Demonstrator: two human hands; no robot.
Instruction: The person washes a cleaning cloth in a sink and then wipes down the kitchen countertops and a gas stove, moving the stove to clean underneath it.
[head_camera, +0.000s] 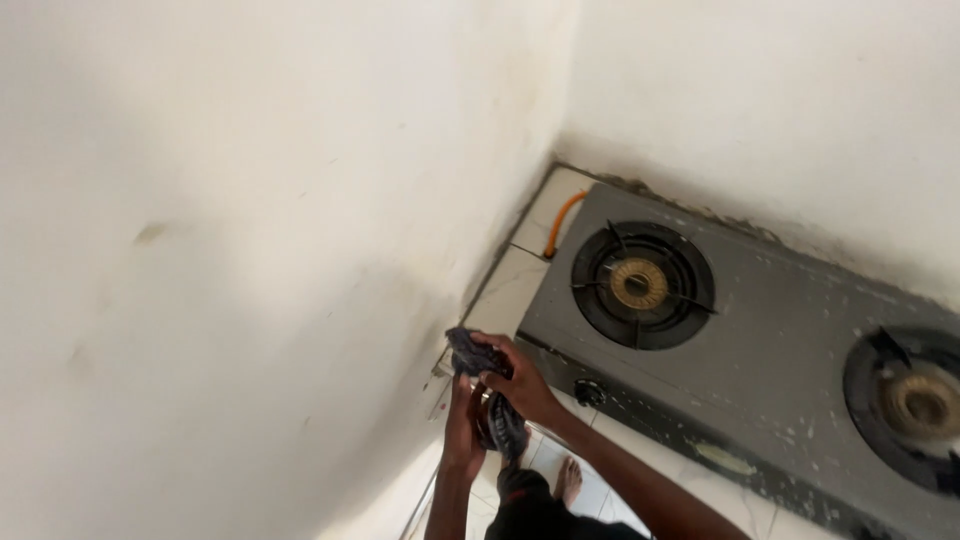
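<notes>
The person is standing in the corner of the room, both hands working a dark cloth (492, 400) just off the near left corner of a grey two-burner gas stove (760, 350). The right hand (518, 385) is closing its fingers over the upper part of the cloth, gripping it from above. The left hand (463, 430) is coming up from below and clasping the lower part, its fingers curled around the fabric. The cloth is bunched and twisted between them, its long axis running from upper left (towards the white wall (250, 250)) down to lower right, towards the person's body.

The stove is sitting on a tiled bench (510, 290), its left burner (640, 285) just beyond the hands and its right burner (915, 400) well apart at the picture's edge. A black control knob (590, 392) is showing on the stove's front, near the right hand. An orange gas hose (562, 222) is curving behind the stove's far left corner. Below the hands a bare foot (568, 480) is resting on the pale floor tiles (600, 495).
</notes>
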